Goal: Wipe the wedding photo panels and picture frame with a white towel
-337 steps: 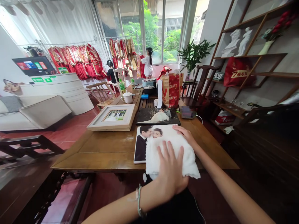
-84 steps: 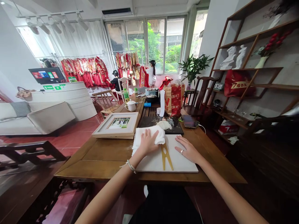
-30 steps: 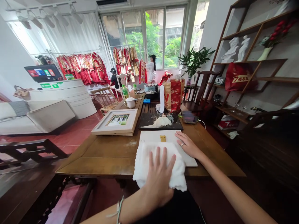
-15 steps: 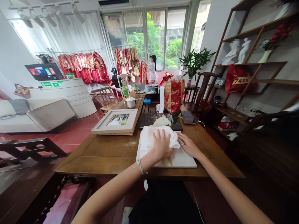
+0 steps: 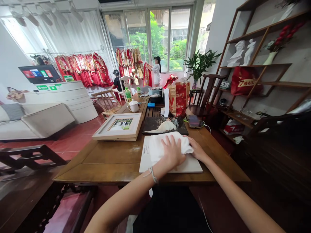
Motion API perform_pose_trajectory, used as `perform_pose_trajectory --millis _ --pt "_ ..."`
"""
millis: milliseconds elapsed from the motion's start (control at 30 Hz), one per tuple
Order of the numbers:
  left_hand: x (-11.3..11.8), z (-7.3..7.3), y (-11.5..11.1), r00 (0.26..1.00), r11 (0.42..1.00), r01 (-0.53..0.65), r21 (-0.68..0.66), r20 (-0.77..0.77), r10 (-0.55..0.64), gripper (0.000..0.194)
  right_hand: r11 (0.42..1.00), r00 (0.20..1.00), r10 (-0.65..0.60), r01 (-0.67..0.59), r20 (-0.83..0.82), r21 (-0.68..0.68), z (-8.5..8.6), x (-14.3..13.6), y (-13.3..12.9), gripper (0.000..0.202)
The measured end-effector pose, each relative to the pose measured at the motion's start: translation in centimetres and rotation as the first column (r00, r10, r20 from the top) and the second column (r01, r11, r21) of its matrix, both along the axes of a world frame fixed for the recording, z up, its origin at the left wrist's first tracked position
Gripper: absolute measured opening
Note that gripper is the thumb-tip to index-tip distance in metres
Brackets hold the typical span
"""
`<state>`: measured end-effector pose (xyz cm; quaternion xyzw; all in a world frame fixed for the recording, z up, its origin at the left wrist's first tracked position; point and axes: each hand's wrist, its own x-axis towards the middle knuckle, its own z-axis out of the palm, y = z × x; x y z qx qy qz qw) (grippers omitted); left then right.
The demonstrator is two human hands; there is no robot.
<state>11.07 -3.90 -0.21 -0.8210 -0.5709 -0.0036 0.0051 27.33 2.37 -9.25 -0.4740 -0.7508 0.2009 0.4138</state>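
On the wooden table in front of me lies a white board (image 5: pixel 145 166) with small dark print near its left edge. A folded white towel (image 5: pixel 155 145) covers much of the board. My left hand (image 5: pixel 173 151) presses flat on the towel with its fingers spread. At the towel's right side, my right hand (image 5: pixel 198 150) rests with fingers stretched along its edge; part of them is hidden by the cloth. A dark tray (image 5: pixel 148 124) with a pale fan-shaped piece (image 5: pixel 167 127) sits just beyond the board.
A framed photo (image 5: pixel 120 125) lies to the left, a white lidded cup (image 5: pixel 133 105) behind it. Beyond the tray stand a paper bag (image 5: pixel 179 98) and a phone (image 5: pixel 195 121) with a cable. Two people are near the garment racks (image 5: pixel 85 69). Shelves (image 5: pixel 264 66) stand at right.
My left hand and the towel have shifted right across the board, uncovering the print at left. Yellowish marks near the board's front edge no longer show. The view has turned slightly.
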Motion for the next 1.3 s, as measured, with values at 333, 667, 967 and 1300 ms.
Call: perform_pose_trajectory --millis 333,667,967,1300 --pt "-0.6 -0.1 -6.2 0.971 0.971 0.237 -0.035 -0.012 -0.238 0.078 0.999 0.997 0.012 -0.014 -0.077 -0.036 -0.1 0.1 0.1 0.036" --pt "-0.6 -0.1 0.6 0.996 0.997 0.083 -0.002 0.04 -0.083 0.066 0.999 0.997 0.022 -0.025 -0.071 -0.041 0.6 -0.3 -0.5 0.04" --pt "-0.9 -0.5 -4.8 0.981 0.984 0.177 0.005 0.077 -0.177 0.07 0.993 0.989 -0.021 0.004 -0.145 -0.122 0.6 -0.3 0.0 0.034" --pt "0.0 0.2 -8.1 0.98 0.98 0.163 -0.115 0.131 -0.148 0.076 0.991 0.992 -0.103 0.097 -0.067 -0.095 0.8 -0.4 0.4 0.037"
